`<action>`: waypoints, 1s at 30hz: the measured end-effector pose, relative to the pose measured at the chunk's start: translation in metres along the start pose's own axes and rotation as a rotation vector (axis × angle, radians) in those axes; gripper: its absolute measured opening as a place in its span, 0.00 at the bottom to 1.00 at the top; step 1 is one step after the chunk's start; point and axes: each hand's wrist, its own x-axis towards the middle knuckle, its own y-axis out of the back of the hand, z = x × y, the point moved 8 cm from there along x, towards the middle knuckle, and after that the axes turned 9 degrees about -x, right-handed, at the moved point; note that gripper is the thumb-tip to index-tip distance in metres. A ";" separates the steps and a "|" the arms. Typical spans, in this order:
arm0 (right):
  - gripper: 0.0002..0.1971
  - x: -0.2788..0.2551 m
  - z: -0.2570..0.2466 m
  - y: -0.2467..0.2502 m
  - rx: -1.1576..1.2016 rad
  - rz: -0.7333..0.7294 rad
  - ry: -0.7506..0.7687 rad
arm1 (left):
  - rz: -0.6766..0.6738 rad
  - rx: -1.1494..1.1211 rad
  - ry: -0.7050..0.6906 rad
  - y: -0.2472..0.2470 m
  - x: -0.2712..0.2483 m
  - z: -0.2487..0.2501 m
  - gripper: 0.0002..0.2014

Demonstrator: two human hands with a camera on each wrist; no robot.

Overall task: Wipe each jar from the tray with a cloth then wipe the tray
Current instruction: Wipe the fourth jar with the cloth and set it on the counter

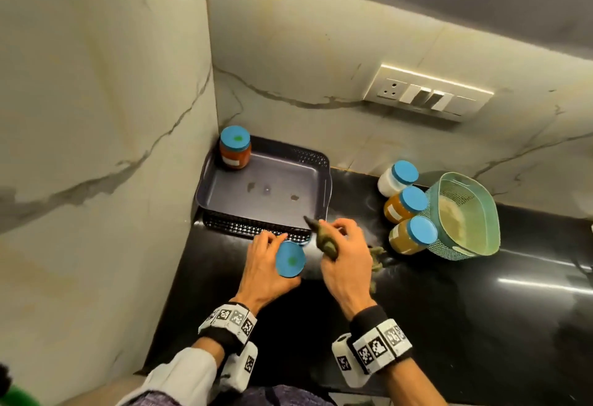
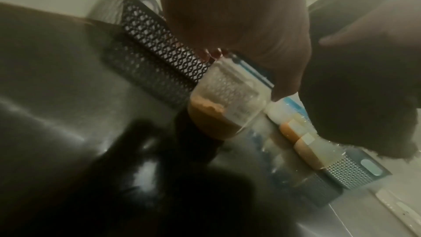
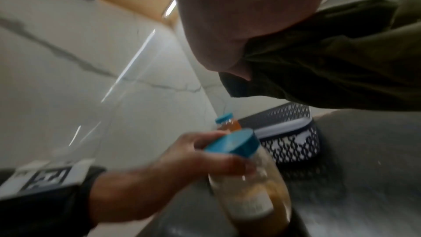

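Item 1. Left hand [image 1: 268, 269]: fingers curled round a blue-lidded glass jar [image 1: 290, 259], gripped just under the lid and held above the black counter [image 1: 449, 309]. The left wrist view shows the jar part-filled with a brown paste. Judged risk: the grip sits high on smooth glass, so a firm rub from the cloth could twist the jar out of the fingers and drop it on the hard counter.

Item 2. Right hand [image 1: 345, 258]: closed round a bunched olive-green cloth [image 1: 327, 240], just to the right of the held jar; cloth and glass appear apart. A loose tail of cloth hangs below the hand toward the counter. Judged risk: the tail could drag across nearby things as the hand swings.

Item 3. Dark perforated tray [image 1: 253, 229]: just beyond both hands, in the corner of the marble walls. Its floor carries several small smears. A red-filled jar [image 1: 235, 147] stands in the far left corner, not yet taken out.

Item 4. Three blue-lidded jars [image 1: 409, 206]: right of the right hand and further off, standing close together, touching or almost touching a teal basket [image 1: 481, 238]. Judged risk: setting the held jar down among them could knock one over, or mix wiped with unwiped.
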 end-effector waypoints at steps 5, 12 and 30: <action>0.29 -0.023 -0.015 -0.050 -0.088 -0.248 0.249 | 0.013 -0.104 0.007 0.002 -0.005 -0.013 0.35; 0.18 -0.024 -0.020 -0.060 -0.093 -0.289 0.200 | 0.029 -0.394 0.047 0.000 -0.008 -0.020 0.33; 0.08 0.000 -0.022 -0.068 -0.144 -0.378 -0.056 | 0.078 -0.544 0.126 -0.007 -0.009 -0.033 0.31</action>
